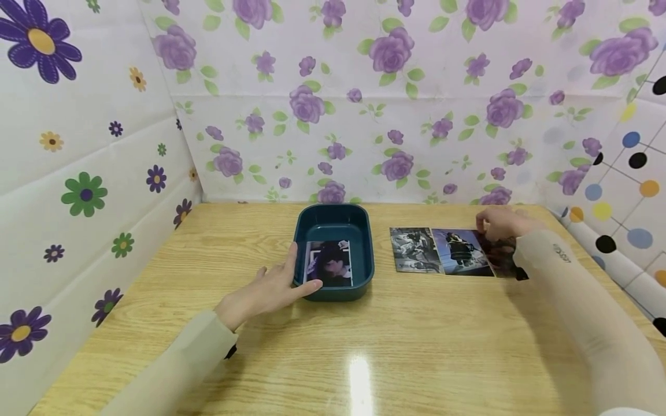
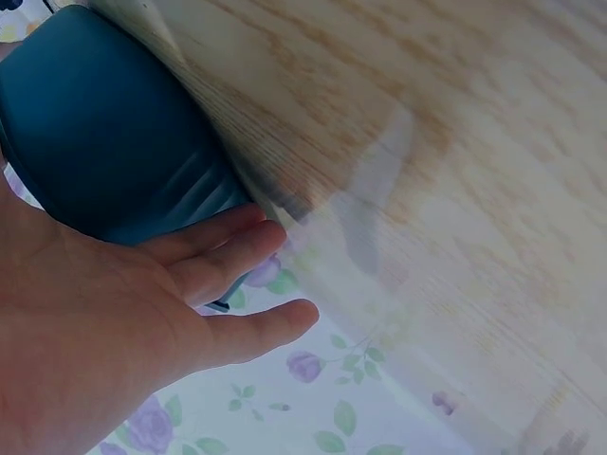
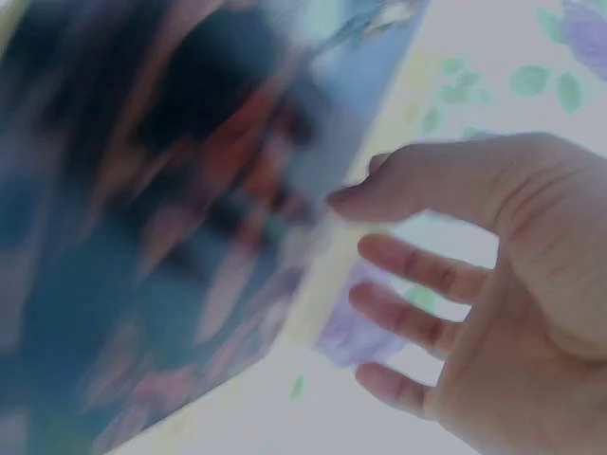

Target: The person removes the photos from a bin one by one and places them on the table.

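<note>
A dark teal plastic tub [image 1: 347,212] stands on the table with a picture card [image 1: 330,268] inside it, showing a dark-haired figure. My left hand [image 1: 267,292] lies against the tub's left side with fingers extended, the thumb over its near rim; the left wrist view shows those fingers along the tub's outer wall [image 2: 119,123]. Far right, my right hand [image 1: 502,224] pinches the edge of a dark reddish picture card [image 3: 180,218] between thumb and forefinger, its other fingers loosely bent. Hand and sleeve hide part of this card in the head view, and it looks blurred in the right wrist view.
Left of the right hand, a blue-purple picture card [image 1: 460,252] and a black-and-white one [image 1: 414,249] lie side by side on the wooden table [image 1: 416,341]. Flower-printed cloth [image 1: 359,133] rises behind the table, with more printed cloth at both sides.
</note>
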Demonstrator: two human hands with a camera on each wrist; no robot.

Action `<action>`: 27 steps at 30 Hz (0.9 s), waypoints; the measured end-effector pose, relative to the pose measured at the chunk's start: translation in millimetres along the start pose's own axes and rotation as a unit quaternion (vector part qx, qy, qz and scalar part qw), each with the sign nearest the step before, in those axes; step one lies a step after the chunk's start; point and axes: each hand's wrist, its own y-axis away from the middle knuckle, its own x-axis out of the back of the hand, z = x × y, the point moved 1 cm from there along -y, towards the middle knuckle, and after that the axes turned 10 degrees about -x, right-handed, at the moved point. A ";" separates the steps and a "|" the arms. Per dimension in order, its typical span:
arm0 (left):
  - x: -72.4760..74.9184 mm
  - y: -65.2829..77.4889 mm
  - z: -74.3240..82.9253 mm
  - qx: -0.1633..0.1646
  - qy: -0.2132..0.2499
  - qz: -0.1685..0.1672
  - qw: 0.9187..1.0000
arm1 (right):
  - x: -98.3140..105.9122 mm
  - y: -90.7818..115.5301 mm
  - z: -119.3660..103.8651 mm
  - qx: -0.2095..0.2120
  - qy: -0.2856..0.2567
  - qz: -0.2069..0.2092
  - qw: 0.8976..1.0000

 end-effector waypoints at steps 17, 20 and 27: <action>-0.1 -0.6 0.5 0.009 -0.006 -0.004 1.000 | 26.9 -36.6 -164.9 0.200 -0.247 0.009 0.948; 0.3 -0.6 0.4 0.010 -0.006 -0.006 1.000 | 26.1 -42.4 -196.2 0.246 -0.245 -0.003 0.938; 1.0 0.3 0.4 0.007 0.002 -0.011 1.000 | 8.8 -55.9 -253.4 0.299 -0.201 -0.035 0.932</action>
